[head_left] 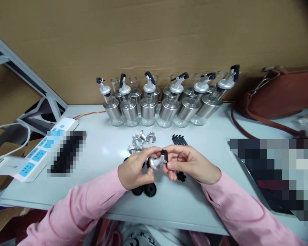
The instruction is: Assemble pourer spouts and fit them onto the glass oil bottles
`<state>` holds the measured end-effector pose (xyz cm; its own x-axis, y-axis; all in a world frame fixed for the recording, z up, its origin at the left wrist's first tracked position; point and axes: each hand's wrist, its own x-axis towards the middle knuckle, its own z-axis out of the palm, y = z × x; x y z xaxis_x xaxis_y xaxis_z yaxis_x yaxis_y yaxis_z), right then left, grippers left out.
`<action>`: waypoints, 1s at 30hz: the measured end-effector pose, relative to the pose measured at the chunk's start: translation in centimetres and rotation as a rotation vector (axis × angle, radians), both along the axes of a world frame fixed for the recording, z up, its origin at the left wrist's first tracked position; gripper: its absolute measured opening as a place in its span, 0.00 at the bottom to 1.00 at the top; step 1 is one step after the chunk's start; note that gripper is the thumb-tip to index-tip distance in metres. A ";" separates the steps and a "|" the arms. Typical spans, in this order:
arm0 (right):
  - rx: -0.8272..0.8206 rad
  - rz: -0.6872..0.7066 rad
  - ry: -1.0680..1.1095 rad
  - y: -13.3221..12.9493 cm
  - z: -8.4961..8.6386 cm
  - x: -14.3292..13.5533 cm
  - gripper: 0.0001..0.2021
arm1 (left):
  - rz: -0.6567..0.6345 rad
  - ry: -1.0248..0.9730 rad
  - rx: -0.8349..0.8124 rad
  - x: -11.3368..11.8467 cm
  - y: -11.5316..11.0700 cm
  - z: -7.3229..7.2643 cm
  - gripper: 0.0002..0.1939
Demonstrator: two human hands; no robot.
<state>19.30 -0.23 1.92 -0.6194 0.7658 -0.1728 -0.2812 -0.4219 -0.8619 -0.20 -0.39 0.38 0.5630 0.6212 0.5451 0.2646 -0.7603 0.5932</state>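
Between both hands is a silver pourer cap [156, 162] with a black lever at its right end. My left hand [138, 168] is closed round the cap's wide base. The fingers of my right hand [186, 162] pinch the black lever [164, 156]. Behind the hands lie several loose silver caps [141, 139]. Several thin black levers [179, 139] sit in a row beyond my right hand. Round black parts [150, 190] rest under and in front of my left hand, partly hidden. Small black pieces [181, 176] lie beside my right hand's fingers.
Glass bottles with steel sleeves [148, 108] stand along the cardboard-covered back, the front ones topped with pourers. At left are a power strip [38, 153] and a blurred dark object [68, 152]. A brown bag [279, 95] and a dark pixelated item [261, 174] occupy the right.
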 end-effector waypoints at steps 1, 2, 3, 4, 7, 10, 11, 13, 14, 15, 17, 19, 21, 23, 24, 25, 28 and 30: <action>0.006 -0.007 0.006 0.0 0.0 0.0 0.14 | 0.000 -0.006 0.003 0.0 0.0 0.0 0.28; 0.011 -0.013 0.009 0.0 0.1 0.0 0.14 | 0.000 -0.009 0.003 0.0 0.1 0.0 0.29; 0.013 -0.016 0.008 0.0 0.1 0.0 0.15 | 0.001 -0.008 0.001 0.1 0.1 0.1 0.30; 0.013 -0.016 0.006 0.1 0.2 0.0 0.15 | -0.001 -0.003 -0.001 0.1 0.1 0.1 0.30; 0.012 -0.006 -0.004 0.1 0.2 0.0 0.15 | -0.023 0.027 -0.013 0.1 0.3 0.0 0.32; 0.021 -0.005 -0.011 0.1 -0.1 -0.2 0.15 | -0.046 0.030 -0.027 0.1 0.4 -0.2 0.31; 0.024 -0.006 -0.011 0.2 -0.2 -0.2 0.15 | -0.045 0.026 -0.036 0.0 0.4 -0.3 0.31; 0.031 -0.003 -0.006 0.2 -0.4 -0.3 0.16 | -0.040 0.021 -0.058 0.0 0.3 -0.3 0.31; 0.040 -0.001 -0.006 0.2 -0.5 -0.3 0.14 | -0.039 0.022 -0.069 -0.1 0.3 -0.3 0.31; 0.054 0.000 -0.010 0.3 -0.5 -0.3 0.12 | -0.041 0.025 -0.078 -0.1 0.2 -0.3 0.31; 0.081 -0.002 -0.028 0.3 -0.4 -0.2 0.08 | -0.042 0.028 -0.087 -0.1 0.1 -0.2 0.32; 0.091 -0.005 -0.043 0.3 -0.2 -0.1 0.07 | -0.041 0.031 -0.091 0.0 0.1 -0.1 0.34; 0.091 0.001 -0.047 0.3 -0.2 0.0 0.09 | -0.049 0.037 -0.095 0.0 0.2 -0.1 0.34; 0.097 0.004 -0.050 0.3 -0.2 0.0 0.10 | -0.061 0.040 -0.087 0.0 0.3 -0.2 0.35; 0.101 0.001 -0.052 0.3 -0.3 0.0 0.10 | -0.067 0.043 -0.083 0.0 0.3 -0.2 0.35; 0.105 -0.003 -0.055 0.3 -0.3 0.0 0.10 | -0.072 0.048 -0.082 0.0 0.3 -0.3 0.35; 0.113 -0.015 -0.056 0.3 -0.4 -0.1 0.11 | -0.085 0.061 -0.092 -0.1 0.2 -0.4 0.34; 0.121 -0.014 -0.061 0.3 -0.4 -0.1 0.10 | -0.084 0.075 -0.118 -0.2 0.0 -0.4 0.33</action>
<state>19.19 0.04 1.51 -0.5996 0.7920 -0.1152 -0.2322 -0.3099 -0.9220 -0.40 -0.37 -0.05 0.6521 0.6274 0.4256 0.2497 -0.7078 0.6608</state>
